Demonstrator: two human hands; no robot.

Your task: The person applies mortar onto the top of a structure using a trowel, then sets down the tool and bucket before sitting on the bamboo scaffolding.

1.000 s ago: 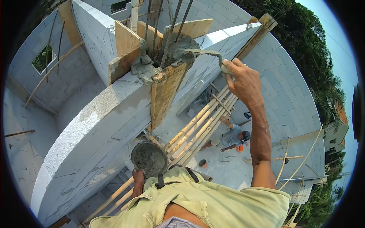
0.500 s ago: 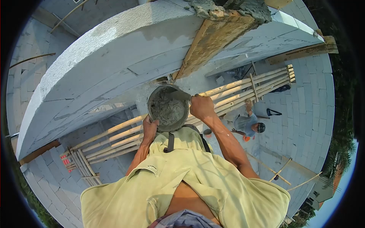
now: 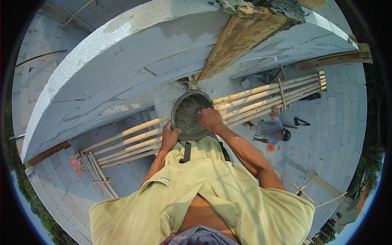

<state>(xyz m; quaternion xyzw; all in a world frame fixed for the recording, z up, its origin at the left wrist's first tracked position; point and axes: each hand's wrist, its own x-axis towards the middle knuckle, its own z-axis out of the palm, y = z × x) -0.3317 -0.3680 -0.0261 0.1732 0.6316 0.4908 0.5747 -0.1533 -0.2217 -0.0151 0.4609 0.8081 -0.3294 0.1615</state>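
Observation:
A dark bucket [image 3: 206, 97] of wet grey mortar [image 3: 185, 113] is held close to my waist. My left hand [image 3: 170, 135] is closed on the bucket's left rim, thumb over the edge. My right hand [image 3: 210, 119] is closed round the handle of a trowel [image 3: 199, 111] and sits over the right part of the bucket. Most of the trowel's blade is hidden, down in the mortar or behind the hand.
Bamboo poles [image 3: 134, 138] form a scaffold on both sides of me. A block wall [image 3: 122, 73] curves ahead, with a mortar-topped wooden formwork board [image 3: 234, 45] against it. A person [image 3: 270, 130] in a cap is below, right of the scaffold.
My right hand has lowered the trowel from above the bucket's right rim into the mortar. The blade, plainly seen before, is mostly hidden. The view has shifted slightly.

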